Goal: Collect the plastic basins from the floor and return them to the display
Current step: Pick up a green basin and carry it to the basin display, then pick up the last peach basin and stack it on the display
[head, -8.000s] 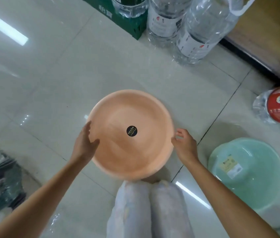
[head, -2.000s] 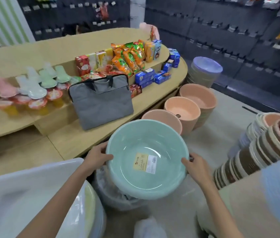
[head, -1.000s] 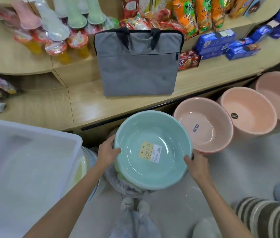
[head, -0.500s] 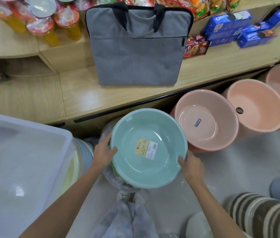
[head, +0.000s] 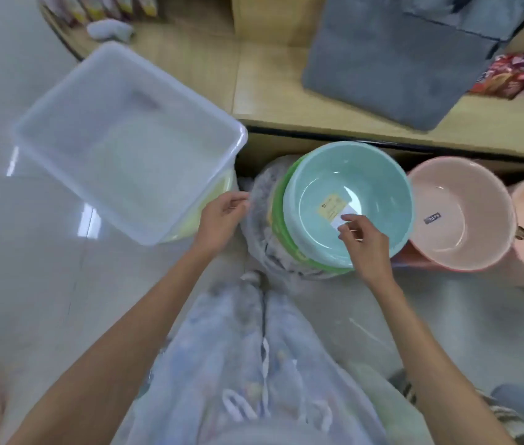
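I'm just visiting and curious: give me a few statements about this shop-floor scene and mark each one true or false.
1. The mint green basin sits on a stack of basins. True.
2. The right hand grips a pink basin. False: it hovers over the mint green basin's near rim.
3. A grey bag lies on the wooden shelf. True.
4. The clear storage box is right of the basins. False: it is left.

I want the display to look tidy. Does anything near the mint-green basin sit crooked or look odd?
The round mint-green plastic basin sits off-centre and tilted on the stack of green basins, overhanging toward the round pink plastic basin. The crumpled clear plastic wrap hangs loose around that stack. Nothing looks spilled or broken.
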